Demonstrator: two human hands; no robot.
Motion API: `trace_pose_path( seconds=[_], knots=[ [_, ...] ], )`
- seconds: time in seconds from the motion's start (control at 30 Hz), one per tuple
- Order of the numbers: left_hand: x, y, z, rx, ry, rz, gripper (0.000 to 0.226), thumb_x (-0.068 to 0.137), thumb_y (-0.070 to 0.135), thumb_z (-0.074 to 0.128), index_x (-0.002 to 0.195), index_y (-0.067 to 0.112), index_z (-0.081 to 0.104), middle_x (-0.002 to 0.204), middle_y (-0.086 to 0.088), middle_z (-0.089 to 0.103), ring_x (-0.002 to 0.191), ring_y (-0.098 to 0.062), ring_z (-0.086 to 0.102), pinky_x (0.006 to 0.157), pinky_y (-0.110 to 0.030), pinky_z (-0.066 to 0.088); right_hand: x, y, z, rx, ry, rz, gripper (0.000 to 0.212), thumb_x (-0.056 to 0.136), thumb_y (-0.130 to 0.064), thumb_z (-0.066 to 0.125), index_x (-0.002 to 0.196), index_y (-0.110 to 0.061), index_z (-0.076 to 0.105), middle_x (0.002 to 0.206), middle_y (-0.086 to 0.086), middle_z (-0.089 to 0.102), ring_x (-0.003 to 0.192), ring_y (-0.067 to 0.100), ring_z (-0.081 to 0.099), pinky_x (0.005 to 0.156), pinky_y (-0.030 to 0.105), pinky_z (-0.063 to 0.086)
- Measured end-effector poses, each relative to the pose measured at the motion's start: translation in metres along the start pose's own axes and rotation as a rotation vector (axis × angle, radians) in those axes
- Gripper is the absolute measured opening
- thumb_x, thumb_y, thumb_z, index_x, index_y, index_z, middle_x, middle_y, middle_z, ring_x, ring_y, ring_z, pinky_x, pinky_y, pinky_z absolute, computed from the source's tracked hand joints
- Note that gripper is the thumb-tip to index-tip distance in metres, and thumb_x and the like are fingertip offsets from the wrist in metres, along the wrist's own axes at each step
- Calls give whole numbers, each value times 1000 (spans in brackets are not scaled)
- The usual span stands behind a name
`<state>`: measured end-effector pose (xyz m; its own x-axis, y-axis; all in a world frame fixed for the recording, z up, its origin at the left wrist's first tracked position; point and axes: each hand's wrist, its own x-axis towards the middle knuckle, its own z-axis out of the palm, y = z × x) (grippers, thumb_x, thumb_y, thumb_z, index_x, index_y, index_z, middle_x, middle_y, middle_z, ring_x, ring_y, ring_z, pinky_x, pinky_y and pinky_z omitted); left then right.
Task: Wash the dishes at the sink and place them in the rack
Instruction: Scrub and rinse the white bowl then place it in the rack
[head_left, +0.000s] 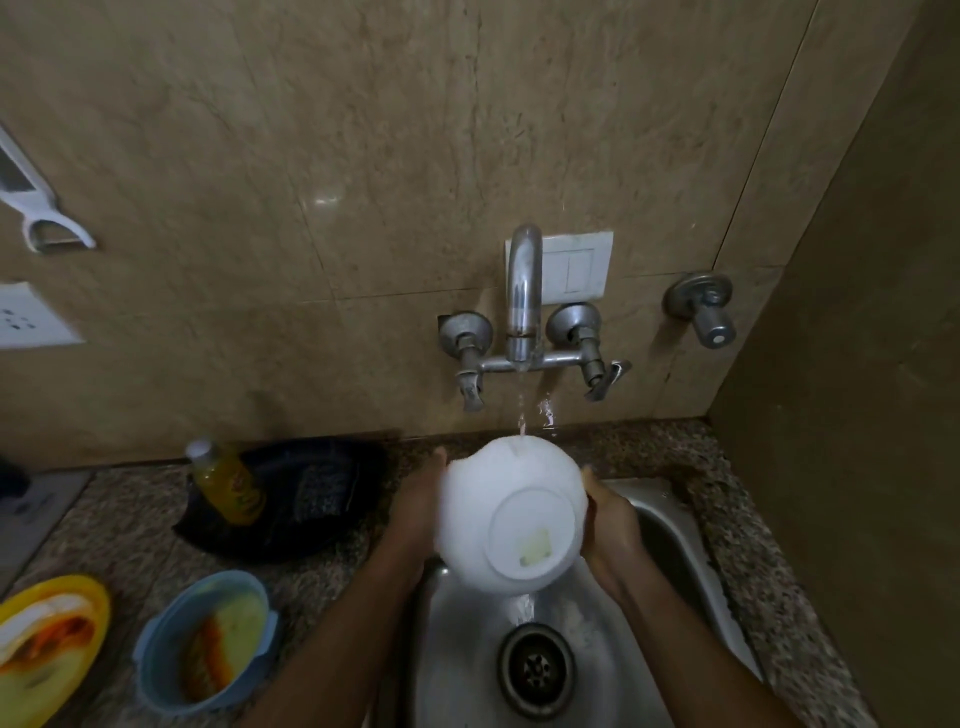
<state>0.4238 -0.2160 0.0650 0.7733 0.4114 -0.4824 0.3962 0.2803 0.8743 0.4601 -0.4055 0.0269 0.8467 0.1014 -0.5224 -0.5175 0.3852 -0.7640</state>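
Note:
A white bowl (511, 512) is held over the steel sink (457, 670), its base turned toward me, under a thin stream of water from the wall tap (523, 296). My left hand (418, 506) grips the bowl's left side. My right hand (610, 530) grips its right side. Water runs off the bowl's lower edge toward the drain (537, 670). The bowl's inside is hidden.
On the granite counter to the left lie a black tray (322, 499) with a yellow bottle (226, 486), a dirty blue bowl (205, 647) and a dirty yellow plate (47, 639). A wall valve (706, 309) sits right of the tap. A side wall closes the right.

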Motion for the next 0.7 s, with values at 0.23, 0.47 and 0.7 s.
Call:
trace_pose_path(
  seconds=[0.23,0.47,0.7],
  knots=[
    [16,-16,-23,-165,150,-100,34,93,37,58,104,9,73,103,-13,74,97,-34,69,93,-52,54,1,-13,18,-188,-172,-97,28,101,-13,47,114,-5,70,116,16,71,109,36,65,96,50,49],
    [16,-27,-31,-387,-2,-337,30,91,27,61,113,8,65,101,-17,68,94,-37,63,93,-52,51,-2,-4,-3,-115,-330,20,32,99,-13,48,126,-7,65,124,22,65,112,39,61,100,57,43],
    [23,-20,-7,-341,-162,-418,34,87,31,68,113,10,70,117,-17,68,111,-38,61,98,-59,46,8,-3,-3,83,-145,76,35,103,-24,45,126,-5,63,119,18,69,116,38,62,101,55,48]
  ],
)
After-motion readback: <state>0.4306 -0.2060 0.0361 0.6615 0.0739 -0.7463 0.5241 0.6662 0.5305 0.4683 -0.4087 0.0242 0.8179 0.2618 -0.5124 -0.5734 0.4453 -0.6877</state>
